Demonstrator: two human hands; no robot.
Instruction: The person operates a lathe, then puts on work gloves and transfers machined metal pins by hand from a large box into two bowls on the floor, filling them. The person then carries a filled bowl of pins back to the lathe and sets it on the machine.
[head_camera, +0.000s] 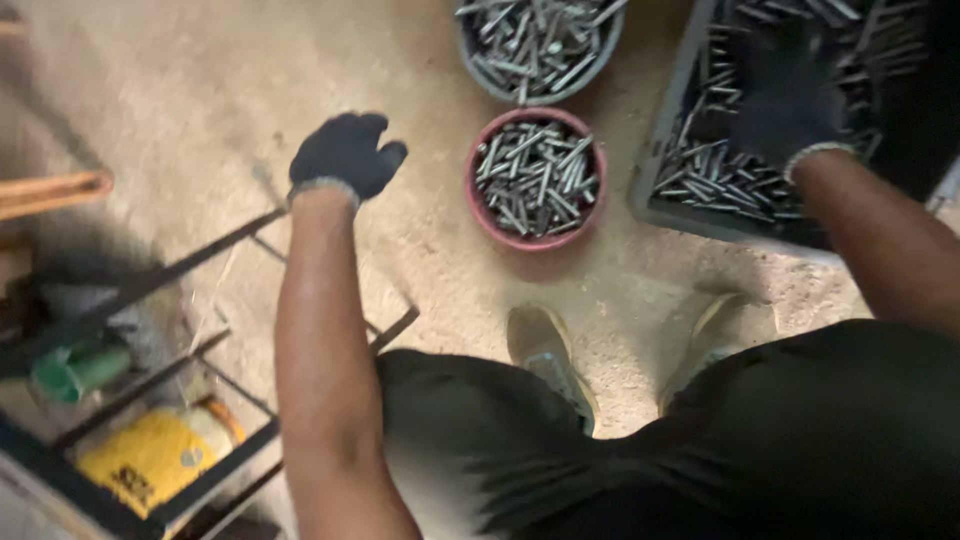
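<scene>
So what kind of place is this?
Probably a small metal workshop. A red bowl, a grey bowl and a dark crate are full of metal pins, they sit on a dusty bare floor, and both hands wear dark work gloves.

Dusty concrete floor (180, 110), dark metal rack (150, 400) at left, dim light

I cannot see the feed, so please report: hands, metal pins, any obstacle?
Left hand gloved, empty, above floor. Right hand gloved, in grey crate of metal pins. Red bowl between hands, full.
</scene>
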